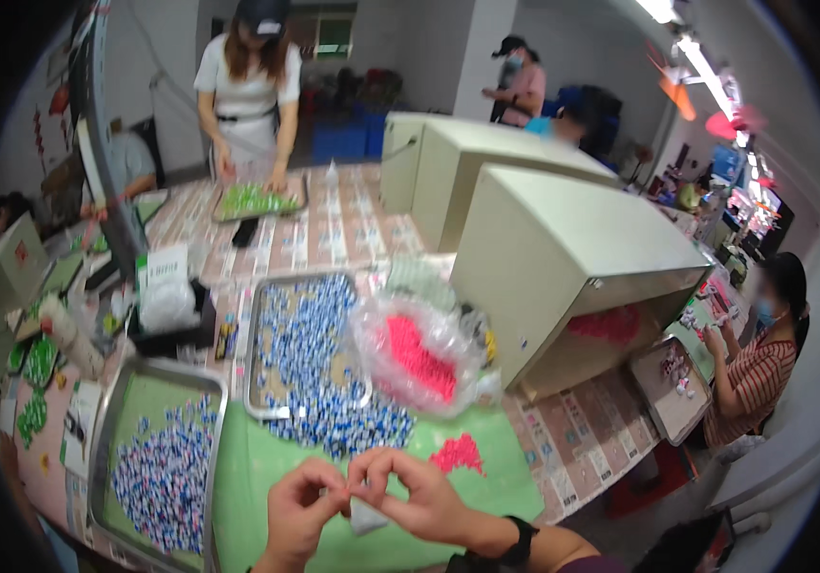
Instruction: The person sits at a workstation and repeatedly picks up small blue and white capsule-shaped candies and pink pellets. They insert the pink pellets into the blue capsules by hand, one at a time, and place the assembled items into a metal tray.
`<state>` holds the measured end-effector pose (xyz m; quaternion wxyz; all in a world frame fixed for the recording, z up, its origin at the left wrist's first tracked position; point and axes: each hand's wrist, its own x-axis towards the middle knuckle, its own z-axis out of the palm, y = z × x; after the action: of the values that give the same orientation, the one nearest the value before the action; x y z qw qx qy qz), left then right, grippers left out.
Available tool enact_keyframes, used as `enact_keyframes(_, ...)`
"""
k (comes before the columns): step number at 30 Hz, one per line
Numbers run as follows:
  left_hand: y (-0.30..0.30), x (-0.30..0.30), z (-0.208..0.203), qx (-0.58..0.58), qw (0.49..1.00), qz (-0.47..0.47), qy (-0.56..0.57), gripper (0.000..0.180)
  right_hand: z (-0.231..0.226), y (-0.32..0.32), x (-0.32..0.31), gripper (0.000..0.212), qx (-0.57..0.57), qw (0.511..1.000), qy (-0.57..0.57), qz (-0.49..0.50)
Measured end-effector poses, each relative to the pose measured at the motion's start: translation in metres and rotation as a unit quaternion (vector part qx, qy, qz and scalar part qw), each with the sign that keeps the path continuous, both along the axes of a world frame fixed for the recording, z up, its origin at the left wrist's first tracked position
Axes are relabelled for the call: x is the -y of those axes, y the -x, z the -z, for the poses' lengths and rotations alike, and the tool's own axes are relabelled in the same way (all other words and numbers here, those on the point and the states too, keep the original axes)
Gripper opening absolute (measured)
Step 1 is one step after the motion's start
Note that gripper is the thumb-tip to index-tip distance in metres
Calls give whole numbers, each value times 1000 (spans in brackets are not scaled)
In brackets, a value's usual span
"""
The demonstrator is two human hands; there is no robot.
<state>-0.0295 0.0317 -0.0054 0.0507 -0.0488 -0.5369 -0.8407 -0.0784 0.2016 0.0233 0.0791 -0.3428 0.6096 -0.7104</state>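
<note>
Both the left hand (300,506) and right hand (410,495) pinch one small clear packet (364,514), probably plastic, together just below the steel tray (255,315) of blue-and-white pieces (310,353), keeping supply close.

Small clear packet (364,516), pinched between fingers (357,482)

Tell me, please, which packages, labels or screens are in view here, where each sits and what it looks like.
Clear bag: centre of the table, crinkled plastic, pink pieces inside.
White bag: left of the upper tray, soft, upright, with a printed label.
Small clear packet: between left hand and right hand.
Screens: far right wall, bright and blurred.
</note>
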Motion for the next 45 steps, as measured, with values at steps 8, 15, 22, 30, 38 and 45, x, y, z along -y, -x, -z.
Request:
enact_keyframes(8,-16,8,-10,42,996,-56,61,19,-7,9,-9,25,-79,982,-168,-21)
enact_keyframes(15,-26,33,6,66,989,-123,57,27,22,14,-6,19,-222,900,-366,-88)
enact_keyframes(22,-22,28,11,63,990,-120,45,29,28,16,1,16,-269,864,-418,-82)
enact_keyframes(30,-17,18,12,103,989,-82,-74,28,2,12,7,29,-60,981,-178,-37)
enact_keyframes(38,-17,5,4,66,992,-99,-31,27,3,11,21,24,-73,993,-83,32)
enact_keyframes(45,-19,0,1,51,992,-117,6,25,6,7,19,26,-126,977,-153,79)
